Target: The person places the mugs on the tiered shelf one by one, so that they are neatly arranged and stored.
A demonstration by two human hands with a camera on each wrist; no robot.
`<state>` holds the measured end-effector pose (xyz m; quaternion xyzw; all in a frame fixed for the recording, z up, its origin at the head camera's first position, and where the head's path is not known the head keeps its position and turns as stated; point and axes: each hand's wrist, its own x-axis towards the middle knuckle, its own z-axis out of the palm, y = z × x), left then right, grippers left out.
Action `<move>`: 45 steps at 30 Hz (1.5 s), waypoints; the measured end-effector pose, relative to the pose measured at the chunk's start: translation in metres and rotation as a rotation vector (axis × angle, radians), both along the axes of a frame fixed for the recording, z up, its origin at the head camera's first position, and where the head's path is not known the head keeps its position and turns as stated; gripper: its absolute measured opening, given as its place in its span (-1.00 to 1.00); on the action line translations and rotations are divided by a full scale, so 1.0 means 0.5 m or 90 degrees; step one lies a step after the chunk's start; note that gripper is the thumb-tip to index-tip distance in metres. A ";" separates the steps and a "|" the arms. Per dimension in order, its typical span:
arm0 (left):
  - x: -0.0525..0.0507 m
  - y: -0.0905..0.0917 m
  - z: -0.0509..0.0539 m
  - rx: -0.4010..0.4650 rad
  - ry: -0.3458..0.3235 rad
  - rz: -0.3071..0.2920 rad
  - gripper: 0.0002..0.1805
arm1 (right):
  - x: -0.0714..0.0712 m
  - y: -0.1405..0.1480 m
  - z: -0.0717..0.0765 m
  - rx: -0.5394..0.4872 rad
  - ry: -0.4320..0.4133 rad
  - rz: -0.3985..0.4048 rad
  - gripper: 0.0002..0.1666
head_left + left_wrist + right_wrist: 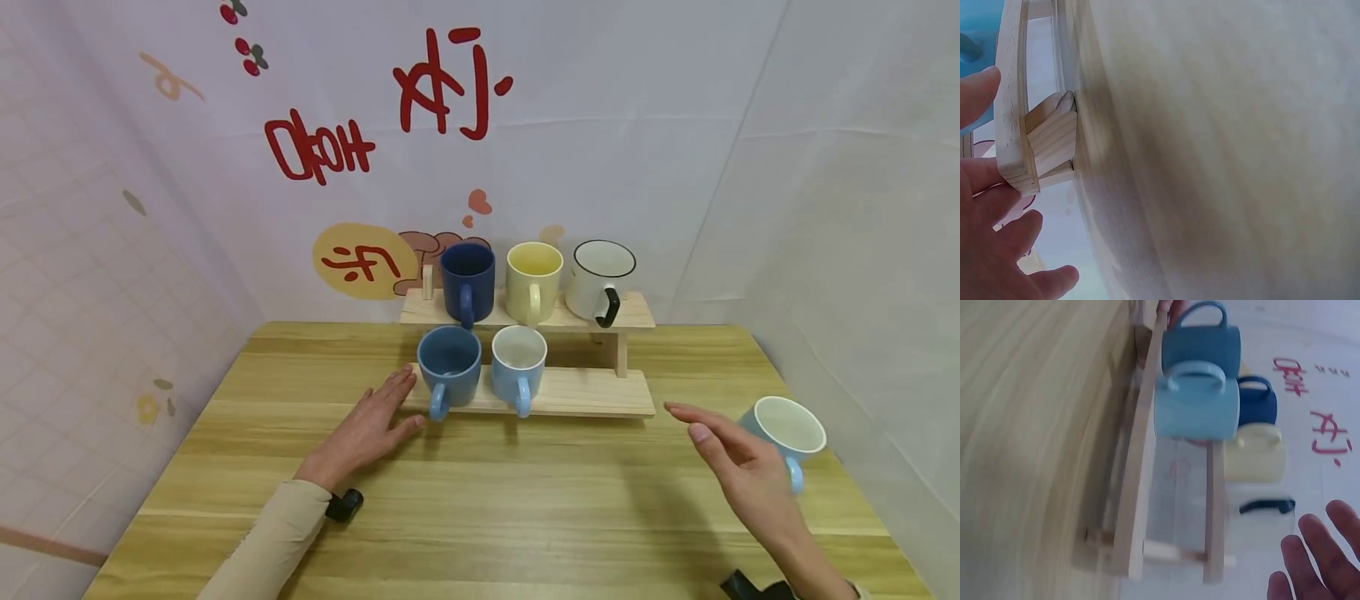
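My left hand [365, 433] lies at the left end of a two-tier wooden rack [592, 392], its fingers touching the lower shelf's end, as the left wrist view also shows. Nearest to it on that shelf is a blue mug [450, 367], with a light blue mug [518, 367] to its right. The upper shelf bears a navy mug [468, 283], a yellow mug [534, 283] and a white mug [596, 283] with black rim and handle. My right hand [750, 475] hovers above the table, holding nothing. Partly behind it stands another light blue mug [791, 427].
The rack stands near the back of a wood-grain table [510, 508]. Printed fabric walls [630, 167] enclose the back and sides. The lower shelf has bare board right of its two mugs. A dark wrist strap [345, 505] shows on my left arm.
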<state>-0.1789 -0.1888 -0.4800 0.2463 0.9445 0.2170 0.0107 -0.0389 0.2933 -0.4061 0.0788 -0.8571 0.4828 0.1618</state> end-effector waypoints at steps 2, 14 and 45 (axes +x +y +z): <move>-0.001 -0.001 0.002 -0.002 0.002 -0.001 -0.13 | 0.013 0.023 0.005 0.008 -0.006 -0.032 -0.62; 0.010 -0.004 -0.003 0.009 0.007 -0.003 -0.14 | 0.079 0.146 -0.019 -0.064 -0.003 -0.185 -0.61; -0.002 0.000 0.000 0.007 0.025 -0.004 -0.13 | 0.066 0.290 -0.162 -0.191 -0.247 -0.053 -0.64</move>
